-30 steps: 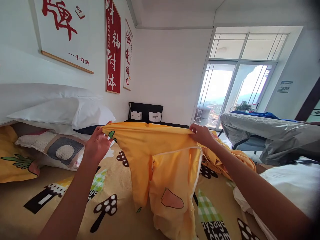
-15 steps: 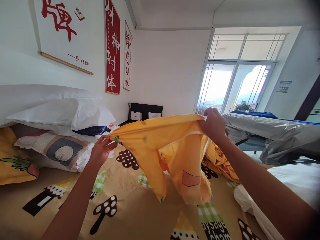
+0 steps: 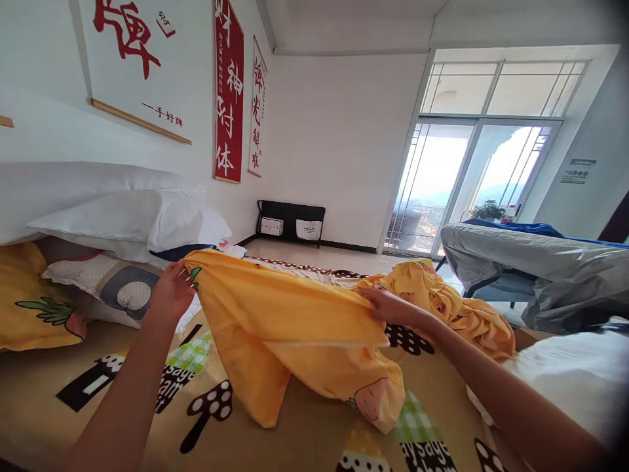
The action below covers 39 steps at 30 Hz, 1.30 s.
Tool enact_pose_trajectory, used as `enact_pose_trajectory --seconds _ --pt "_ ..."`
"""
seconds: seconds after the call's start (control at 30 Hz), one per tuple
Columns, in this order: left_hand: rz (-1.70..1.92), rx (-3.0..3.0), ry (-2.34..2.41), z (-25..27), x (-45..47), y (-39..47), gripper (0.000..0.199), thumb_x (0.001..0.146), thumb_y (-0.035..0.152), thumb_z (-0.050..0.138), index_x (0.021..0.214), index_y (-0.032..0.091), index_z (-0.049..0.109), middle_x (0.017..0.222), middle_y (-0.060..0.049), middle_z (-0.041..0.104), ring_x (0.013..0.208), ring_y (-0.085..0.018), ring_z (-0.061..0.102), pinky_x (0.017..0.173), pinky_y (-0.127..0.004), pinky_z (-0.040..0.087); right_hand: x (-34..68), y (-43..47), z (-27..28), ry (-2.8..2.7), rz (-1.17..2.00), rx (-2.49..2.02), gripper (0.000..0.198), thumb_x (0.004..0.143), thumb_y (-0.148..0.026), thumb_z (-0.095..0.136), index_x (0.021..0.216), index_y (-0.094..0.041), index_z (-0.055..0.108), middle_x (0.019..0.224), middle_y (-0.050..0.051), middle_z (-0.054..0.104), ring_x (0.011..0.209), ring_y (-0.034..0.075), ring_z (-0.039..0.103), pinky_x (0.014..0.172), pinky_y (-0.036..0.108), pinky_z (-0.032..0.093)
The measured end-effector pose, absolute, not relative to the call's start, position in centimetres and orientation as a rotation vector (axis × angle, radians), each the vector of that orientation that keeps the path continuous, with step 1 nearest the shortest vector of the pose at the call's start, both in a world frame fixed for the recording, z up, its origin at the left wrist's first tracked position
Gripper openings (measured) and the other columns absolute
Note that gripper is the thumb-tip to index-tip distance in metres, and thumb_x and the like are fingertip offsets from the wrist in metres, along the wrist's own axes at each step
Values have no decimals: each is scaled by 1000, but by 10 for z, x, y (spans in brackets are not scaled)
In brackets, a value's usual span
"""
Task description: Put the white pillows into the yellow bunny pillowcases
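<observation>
A yellow pillowcase (image 3: 275,305) with printed fruit and green leaves hangs stretched between my hands, above the bed. My left hand (image 3: 171,288) pinches its upper left corner, beside a printed leaf. Farther right, my right hand (image 3: 386,305) grips the top edge, its fingertips partly hidden by the fabric. The lower part droops in two folds, and a pink fruit print shows near the bottom right. Beneath it lies a tan bed sheet (image 3: 226,452) with mushroom and checked prints.
White pillows (image 3: 108,216) and a patchwork cushion (image 3: 132,288) are stacked at left, beside a yellow pillow (image 3: 34,308). Crumpled yellow bedding (image 3: 442,295) lies beyond my right hand. White bedding (image 3: 574,373) sits at right, near a plastic-covered table (image 3: 535,255).
My right hand has come down and left, lowering the pillowcase's right side. My left hand has shifted left, still holding the corner. The view has turned slightly left.
</observation>
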State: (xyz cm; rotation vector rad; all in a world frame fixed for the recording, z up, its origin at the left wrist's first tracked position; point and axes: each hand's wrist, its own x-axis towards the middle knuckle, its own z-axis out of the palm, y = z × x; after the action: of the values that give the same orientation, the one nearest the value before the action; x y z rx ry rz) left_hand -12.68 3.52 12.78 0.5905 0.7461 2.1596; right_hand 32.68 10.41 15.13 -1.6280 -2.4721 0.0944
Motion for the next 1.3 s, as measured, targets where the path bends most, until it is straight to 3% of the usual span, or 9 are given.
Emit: enact_pose_trajectory --seconds 0.13,0.27,0.33,0.53,0.6,0.73,0.9,1.13,1.3 --pt "2129 526 829 125 -125 36 14 71 10 59 66 18 49 65 2 61 56 -11 58 49 -21 41 312 92 121 -2924 1055 -1467 39 65 -29 71 101 -17 66 70 -1 65 60 15 60 55 23 44" --pt "2093 647 845 135 -101 36 10 69 11 61 64 17 54 64 1 60 55 -10 54 47 -21 39 281 92 119 -2764 592 -1212 29 78 -30 61 103 -15 65 90 7 69 78 17 62 72 29 47" --pt "2073 703 886 141 -88 34 10 66 12 64 65 17 56 61 3 57 52 -9 51 45 -19 36 258 84 123 -2682 541 -1071 30 84 -30 54 109 -16 63 96 7 68 86 17 62 78 30 46" --pt "2040 1183 1055 154 -51 14 25 69 35 73 79 22 54 67 4 56 55 -10 48 46 -18 35 193 38 115 -2719 396 -793 55 83 -54 57 125 -18 56 117 11 64 104 25 59 87 36 44" --pt "2056 1359 1008 159 -38 4 29 71 39 73 80 22 53 73 3 55 61 -9 49 51 -18 38 177 30 108 -2736 217 -835 53 82 -51 58 122 -16 56 114 13 65 102 27 60 84 37 44" --pt "2070 1512 929 169 -18 -14 29 75 41 71 82 22 51 80 2 54 64 -9 48 56 -18 39 161 33 98 -2660 -16 -1052 24 83 -32 50 94 -17 65 92 11 69 84 24 63 72 32 42" --pt "2116 1558 1023 174 -16 -25 28 76 42 69 81 21 52 73 3 52 59 -9 44 51 -19 35 173 62 93 -2505 -14 -1309 23 82 -23 44 83 -18 67 82 10 68 74 21 62 62 28 35" --pt "2023 1661 1128 178 -34 -36 25 76 41 68 78 21 52 66 2 48 56 -10 42 47 -19 31 223 107 98 -2298 55 -1498 25 77 -9 37 80 -12 62 83 14 66 79 22 60 65 29 37" --pt "1899 1745 1204 180 -36 -35 27 71 40 71 75 20 53 64 1 51 57 -12 45 47 -20 33 227 98 88 -2595 371 -1129 34 64 -8 57 96 -19 61 94 1 67 87 16 59 72 22 44"
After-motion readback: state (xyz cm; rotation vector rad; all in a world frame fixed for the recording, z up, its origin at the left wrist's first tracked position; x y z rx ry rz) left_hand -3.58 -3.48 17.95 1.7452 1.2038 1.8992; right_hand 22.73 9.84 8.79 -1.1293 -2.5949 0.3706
